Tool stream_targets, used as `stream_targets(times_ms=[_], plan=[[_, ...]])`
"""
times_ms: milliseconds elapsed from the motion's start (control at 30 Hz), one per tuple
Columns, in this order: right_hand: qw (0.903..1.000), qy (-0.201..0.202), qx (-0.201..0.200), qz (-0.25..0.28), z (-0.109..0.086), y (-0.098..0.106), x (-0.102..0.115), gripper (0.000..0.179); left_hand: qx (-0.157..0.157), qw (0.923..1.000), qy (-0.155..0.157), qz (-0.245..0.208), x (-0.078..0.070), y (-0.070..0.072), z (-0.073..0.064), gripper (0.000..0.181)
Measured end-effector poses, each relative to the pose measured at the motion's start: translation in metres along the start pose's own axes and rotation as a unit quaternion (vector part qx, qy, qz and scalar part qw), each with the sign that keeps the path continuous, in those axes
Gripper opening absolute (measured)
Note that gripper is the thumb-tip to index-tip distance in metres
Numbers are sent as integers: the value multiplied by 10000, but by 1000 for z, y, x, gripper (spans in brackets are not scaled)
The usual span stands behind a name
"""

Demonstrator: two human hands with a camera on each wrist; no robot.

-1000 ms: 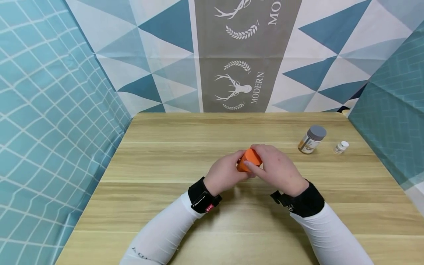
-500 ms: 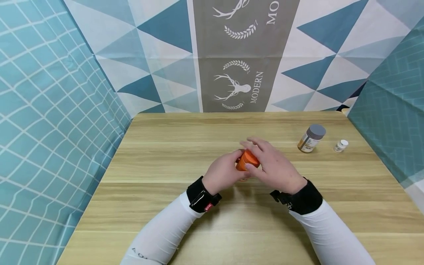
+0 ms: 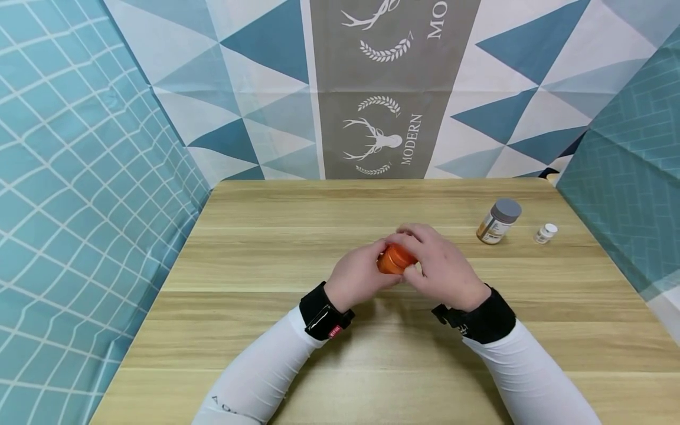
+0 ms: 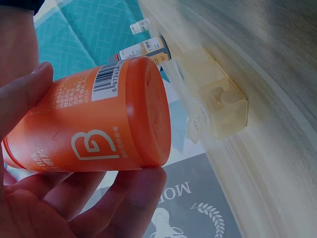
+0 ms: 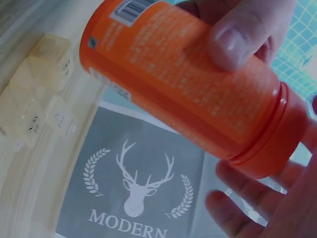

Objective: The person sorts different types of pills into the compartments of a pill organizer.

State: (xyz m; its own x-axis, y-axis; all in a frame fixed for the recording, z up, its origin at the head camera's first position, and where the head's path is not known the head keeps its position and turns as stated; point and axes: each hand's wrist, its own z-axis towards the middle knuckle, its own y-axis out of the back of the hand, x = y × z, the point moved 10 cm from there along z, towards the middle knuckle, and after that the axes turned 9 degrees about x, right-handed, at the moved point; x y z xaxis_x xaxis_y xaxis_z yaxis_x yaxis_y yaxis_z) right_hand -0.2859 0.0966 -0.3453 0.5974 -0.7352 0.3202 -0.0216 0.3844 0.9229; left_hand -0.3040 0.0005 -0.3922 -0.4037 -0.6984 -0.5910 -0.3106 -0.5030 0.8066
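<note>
An orange pill bottle is held tilted above the table between both hands. My left hand grips its body, thumb on one side and fingers on the other; the barcode and printed label show in the left wrist view on the bottle. My right hand curls its fingers and thumb round the orange screw cap, which sits on the bottle. Below, on the table, stands a translucent yellowish pill organizer with several compartments, hidden behind the hands in the head view.
Toward the back right of the wooden table stand a jar with a grey lid and a small white bottle. Patterned cloth hangs behind the table, with blue cloths at the sides.
Half a second ago the right hand's fingers were lifted and spread off the cap; now they are curled round it again. The left hand keeps its grip on the bottle, nearly still.
</note>
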Motion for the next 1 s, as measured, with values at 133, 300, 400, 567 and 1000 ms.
stream_targets(times_ms=[133, 300, 400, 567, 1000], plan=[[9992, -360, 106, 154, 2, -4, -7, 54, 20, 10000, 28, 1, 3, 0, 0, 58], [9925, -1161, 324, 208, 3, -11, -19, 61, 42, 10000, 15, -88, 4, 0, -1, 58], [9931, -1128, 269, 194, 4, -9, -16, 44, 8, 9999, -32, -97, 3, 1, -2, 53], [9981, -593, 135, -66, 5, -4, -8, 32, -3, 9998, -182, -39, -1, 3, -2, 46], [9958, -640, 552, 345, -1, -11, -14, 61, 93, 9993, -328, 164, -2, 0, 1, 48]])
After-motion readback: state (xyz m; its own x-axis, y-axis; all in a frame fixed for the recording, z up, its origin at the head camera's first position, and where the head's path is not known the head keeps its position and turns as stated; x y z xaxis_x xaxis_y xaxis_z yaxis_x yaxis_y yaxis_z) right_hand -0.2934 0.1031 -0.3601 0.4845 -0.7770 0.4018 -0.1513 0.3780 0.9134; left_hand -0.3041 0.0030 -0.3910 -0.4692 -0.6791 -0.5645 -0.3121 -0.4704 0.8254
